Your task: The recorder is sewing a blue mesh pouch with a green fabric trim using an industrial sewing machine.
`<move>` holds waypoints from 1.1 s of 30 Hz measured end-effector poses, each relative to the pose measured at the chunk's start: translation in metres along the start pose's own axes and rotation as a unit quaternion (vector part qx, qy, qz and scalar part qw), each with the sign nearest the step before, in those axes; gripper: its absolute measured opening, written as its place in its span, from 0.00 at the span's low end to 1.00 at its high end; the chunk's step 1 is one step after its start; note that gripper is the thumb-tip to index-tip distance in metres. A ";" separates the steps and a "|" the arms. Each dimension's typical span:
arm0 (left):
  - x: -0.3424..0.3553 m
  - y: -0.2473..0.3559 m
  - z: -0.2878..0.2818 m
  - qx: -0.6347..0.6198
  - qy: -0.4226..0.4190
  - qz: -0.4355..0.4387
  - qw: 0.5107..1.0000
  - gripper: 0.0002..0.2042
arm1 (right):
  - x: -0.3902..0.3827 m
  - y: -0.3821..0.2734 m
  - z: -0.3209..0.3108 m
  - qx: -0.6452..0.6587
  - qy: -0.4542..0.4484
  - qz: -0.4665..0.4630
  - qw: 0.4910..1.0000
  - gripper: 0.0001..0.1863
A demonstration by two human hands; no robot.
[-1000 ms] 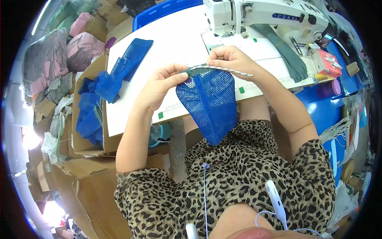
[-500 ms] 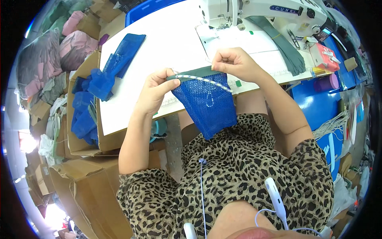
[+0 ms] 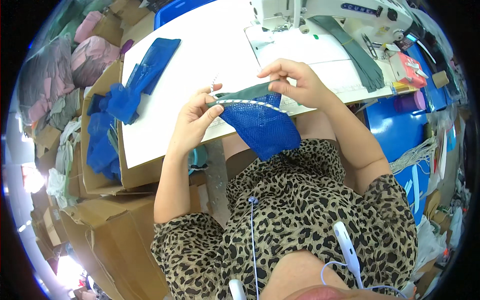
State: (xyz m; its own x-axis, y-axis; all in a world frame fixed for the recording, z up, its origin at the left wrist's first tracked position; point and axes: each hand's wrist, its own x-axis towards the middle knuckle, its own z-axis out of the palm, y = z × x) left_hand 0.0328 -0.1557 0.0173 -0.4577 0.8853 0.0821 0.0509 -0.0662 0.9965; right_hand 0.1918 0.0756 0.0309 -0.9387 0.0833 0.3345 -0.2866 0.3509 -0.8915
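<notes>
A blue mesh bag [image 3: 265, 131] hangs between my hands over the table's near edge, its lower part reaching my lap. Along its top runs a dark green fabric band [image 3: 249, 92]. My left hand [image 3: 192, 120] is closed on the bag's left top corner, thumb and fingers pinching it. A pale speckled cord [image 3: 252, 103] comes out at that corner and lies across the front of the bag; another bit of cord sticks up behind the left fingers. My right hand [image 3: 302, 86] pinches the right end of the green band between thumb and fingers.
A white sewing machine [image 3: 332, 15] stands at the far side of the white table [image 3: 210, 45]. Green fabric strips [image 3: 352, 55] and a pink box [image 3: 407, 70] lie to the right. Blue mesh pieces [image 3: 125, 102] spill into a cardboard box [image 3: 145, 172] at the left.
The bag's bottom has risen slightly, and the green band now slants upward to the right. My left fingers have shifted at the corner, and a cord end shows above them.
</notes>
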 end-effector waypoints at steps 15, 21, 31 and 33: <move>-0.060 0.030 0.019 0.472 0.092 0.495 0.724 0.12 | 0.010 -0.006 0.030 -0.319 0.163 -0.381 0.852 0.10; -0.051 0.004 0.019 0.454 0.116 0.500 0.728 0.11 | 0.003 0.027 0.031 -0.359 0.185 -0.361 0.841 0.09; -0.048 -0.007 0.017 0.455 0.116 0.487 0.737 0.11 | 0.000 0.039 0.033 -0.390 0.173 -0.329 0.843 0.12; -0.048 -0.006 0.017 0.455 0.118 0.482 0.740 0.11 | -0.002 0.040 0.032 -0.358 0.155 -0.314 0.866 0.14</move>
State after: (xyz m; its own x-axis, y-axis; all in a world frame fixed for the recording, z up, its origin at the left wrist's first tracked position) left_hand 0.0695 -0.1902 0.0068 0.0439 0.5175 0.8546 0.9814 -0.1824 0.0600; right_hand 0.1759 0.0592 -0.0154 -0.5125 -0.1273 0.8492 -0.4260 0.8964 -0.1227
